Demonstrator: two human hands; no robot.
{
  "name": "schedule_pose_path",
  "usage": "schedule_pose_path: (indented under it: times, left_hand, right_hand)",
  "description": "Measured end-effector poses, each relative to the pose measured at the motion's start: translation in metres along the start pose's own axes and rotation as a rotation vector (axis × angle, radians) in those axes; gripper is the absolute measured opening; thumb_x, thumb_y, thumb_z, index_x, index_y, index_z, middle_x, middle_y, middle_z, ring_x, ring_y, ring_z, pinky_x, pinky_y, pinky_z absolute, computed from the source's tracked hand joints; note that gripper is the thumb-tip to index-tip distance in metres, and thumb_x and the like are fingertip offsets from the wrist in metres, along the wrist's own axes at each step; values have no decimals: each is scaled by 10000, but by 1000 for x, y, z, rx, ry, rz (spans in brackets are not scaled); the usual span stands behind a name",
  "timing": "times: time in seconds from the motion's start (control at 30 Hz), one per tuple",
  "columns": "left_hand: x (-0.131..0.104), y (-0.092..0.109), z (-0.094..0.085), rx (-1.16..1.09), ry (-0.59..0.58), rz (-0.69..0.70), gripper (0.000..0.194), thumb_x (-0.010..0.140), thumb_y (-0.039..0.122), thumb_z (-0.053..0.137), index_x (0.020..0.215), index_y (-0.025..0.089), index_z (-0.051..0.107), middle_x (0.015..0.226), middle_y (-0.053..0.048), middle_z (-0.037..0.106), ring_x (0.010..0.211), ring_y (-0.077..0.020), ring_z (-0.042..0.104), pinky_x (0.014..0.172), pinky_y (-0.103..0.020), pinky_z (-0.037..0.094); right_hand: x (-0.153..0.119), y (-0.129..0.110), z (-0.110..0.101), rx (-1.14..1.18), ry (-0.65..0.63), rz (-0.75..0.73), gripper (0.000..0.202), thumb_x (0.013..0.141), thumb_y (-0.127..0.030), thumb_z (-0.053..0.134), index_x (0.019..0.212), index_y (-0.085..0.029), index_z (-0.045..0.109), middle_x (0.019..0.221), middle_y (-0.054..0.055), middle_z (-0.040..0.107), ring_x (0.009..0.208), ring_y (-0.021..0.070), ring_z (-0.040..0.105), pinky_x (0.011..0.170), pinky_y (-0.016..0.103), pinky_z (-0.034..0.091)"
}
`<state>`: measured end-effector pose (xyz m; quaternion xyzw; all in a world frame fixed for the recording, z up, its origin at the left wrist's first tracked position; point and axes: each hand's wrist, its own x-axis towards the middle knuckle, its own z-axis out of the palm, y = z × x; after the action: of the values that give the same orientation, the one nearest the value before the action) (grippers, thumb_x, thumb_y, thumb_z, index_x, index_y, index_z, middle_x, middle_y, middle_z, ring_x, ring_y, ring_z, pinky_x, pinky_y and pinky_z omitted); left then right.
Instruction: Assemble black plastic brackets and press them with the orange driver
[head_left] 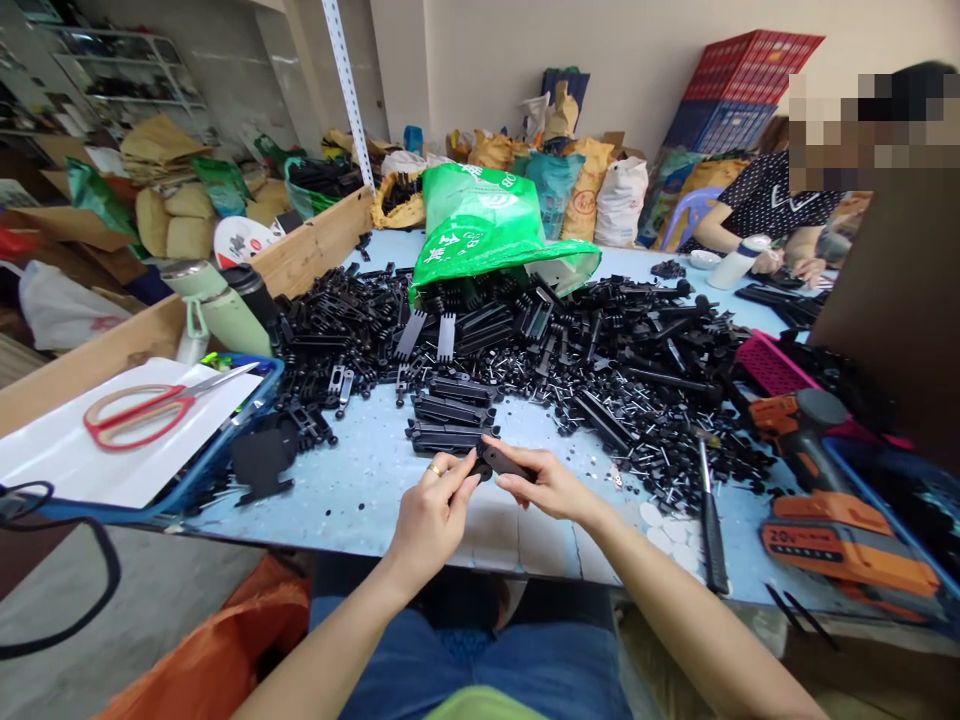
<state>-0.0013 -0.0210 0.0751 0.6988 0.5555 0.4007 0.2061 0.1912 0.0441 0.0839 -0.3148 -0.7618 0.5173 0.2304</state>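
Near the table's front edge, my right hand (551, 482) is closed around a dark elongated plastic part (510, 463). My left hand (435, 508), with a ring on one finger, pinches a small black piece (480, 466) at the left end of that part, so the two hands nearly meet. Just beyond them lies a short stack of black plastic parts (450, 410). Behind it spreads a large pile of black parts (337, 320) with small metal pins (517, 375), and a green bag (480, 225) lies over the back of it.
Red-handled scissors (142, 410) lie on white paper over a blue tray (274, 385) at the left, near green bottles (225, 310). On the right are a hammer (711, 520) and an orange power drill (840, 530). A person (765, 205) sits at the back right.
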Motion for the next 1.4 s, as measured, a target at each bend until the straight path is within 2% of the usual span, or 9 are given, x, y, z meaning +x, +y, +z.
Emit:
schedule_pose_path:
  times: [0.2, 0.37, 0.47, 0.7, 0.87, 1.03, 1.13, 1.2, 1.4]
  left_hand:
    - [3, 0, 3, 76, 4, 42, 348, 902, 261, 408, 1224, 216, 533, 935, -59, 585, 787, -141, 594, 733, -259, 483]
    - [10, 11, 25, -28, 286, 0, 332, 907, 244, 409, 1207, 202, 545, 964, -74, 566, 863, -150, 579, 762, -267, 482]
    - [13, 18, 31, -115, 471, -10, 346, 915, 228, 384, 1229, 195, 525, 987, -87, 549, 910, -158, 562, 783, -283, 483]
    - [15, 3, 8, -189, 280, 167, 326, 896, 218, 419, 1192, 202, 557, 1014, -79, 575, 931, -166, 557, 803, -309, 484]
    - [1, -12, 30, -213, 282, -47, 343, 910, 263, 376, 1214, 200, 523, 1072, -98, 557, 886, -167, 586, 732, -299, 510]
    - [-17, -26, 44, 122, 79, -160, 489, 867, 224, 431, 1348, 185, 352, 1224, -164, 492, 1075, -277, 525, 823, -438, 479]
    - [-7, -27, 42, 358, -193, 178, 522, 813, 99, 458, 1304, 268, 411, 1321, -107, 442, 1266, -309, 327, 1000, -591, 251]
    - [5, -24, 42, 430, -383, 351, 455, 820, 73, 447, 1221, 284, 490, 1201, -75, 544, 1194, -272, 415, 1014, -611, 189]
    - [19, -9, 44, 635, -484, 354, 275, 856, 126, 446, 1111, 152, 547, 905, -84, 603, 869, -229, 544, 800, -411, 430]
  right_hand:
    - [-1, -7, -15, -262, 9, -181, 529, 853, -367, 523, 1353, -266, 386, 1225, 57, 561, 1035, 209, 554, 921, 376, 417]
    - [5, 3, 26, -41, 307, -72, 529, 876, -388, 477, 1377, -289, 337, 1041, 45, 618, 594, 108, 563, 618, 288, 515]
    - [8, 1, 55, 84, 464, -53, 522, 887, -397, 447, 1385, -302, 322, 1106, 65, 579, 610, 121, 554, 592, 291, 514]
    - [3, -1, 74, 31, 524, -109, 567, 875, -366, 486, 1400, -295, 286, 1119, 87, 549, 798, 183, 576, 685, 335, 511]
    - [4, 14, 71, 30, 411, -33, 552, 903, -399, 416, 1415, -298, 237, 1106, 66, 584, 625, 121, 556, 662, 310, 506]
    - [10, 38, 3, -416, 153, 69, 441, 873, -453, 453, 1273, -272, 499, 1090, 51, 623, 854, 181, 600, 818, 335, 459]
    - [25, 51, -65, -700, 381, 256, 372, 878, -438, 454, 1172, -248, 580, 1119, 54, 611, 960, 188, 570, 867, 313, 427]
    - [41, 60, -109, -808, 561, 391, 347, 887, -399, 453, 1170, -231, 562, 1142, 69, 590, 1048, 204, 525, 920, 331, 385]
    - [86, 84, -190, -775, 846, 639, 404, 814, -195, 538, 1183, -64, 436, 1093, 234, 545, 1091, 312, 480, 904, 466, 348]
